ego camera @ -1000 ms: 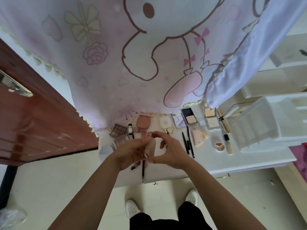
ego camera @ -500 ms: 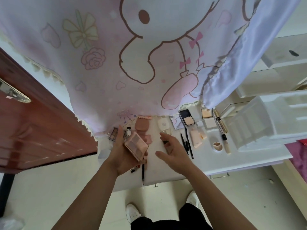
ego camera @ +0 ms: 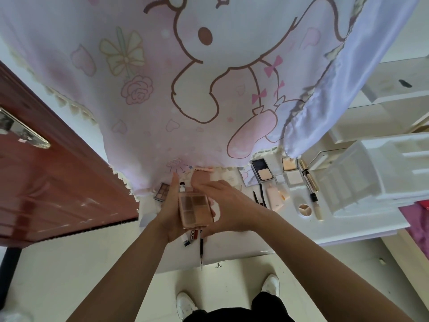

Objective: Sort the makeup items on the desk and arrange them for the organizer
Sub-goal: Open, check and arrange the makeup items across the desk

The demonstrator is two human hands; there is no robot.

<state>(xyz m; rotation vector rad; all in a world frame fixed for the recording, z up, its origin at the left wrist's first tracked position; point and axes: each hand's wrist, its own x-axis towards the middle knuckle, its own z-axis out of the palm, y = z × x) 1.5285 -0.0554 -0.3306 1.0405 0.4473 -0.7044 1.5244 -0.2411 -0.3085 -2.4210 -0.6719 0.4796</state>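
Note:
A pink eyeshadow palette with brown pans is held above the white desk. My left hand supports it from the left, fingers stretched up along its side. My right hand grips its top and right edge. Behind them lie another eyeshadow palette, a pink round compact, open powder compacts, black pencils, a cream tube and a concealer wand. The white organizer stands at the right.
A cartoon-print curtain hangs over the desk's back edge. A brown door stands at the left. A small round pot sits near the organizer. A tube and a thin pencil lie under my hands near the front edge.
My left hand has turned the palette upright, facing me. My right hand, free half a second ago, has come back and taken hold of the palette's top and right edge.

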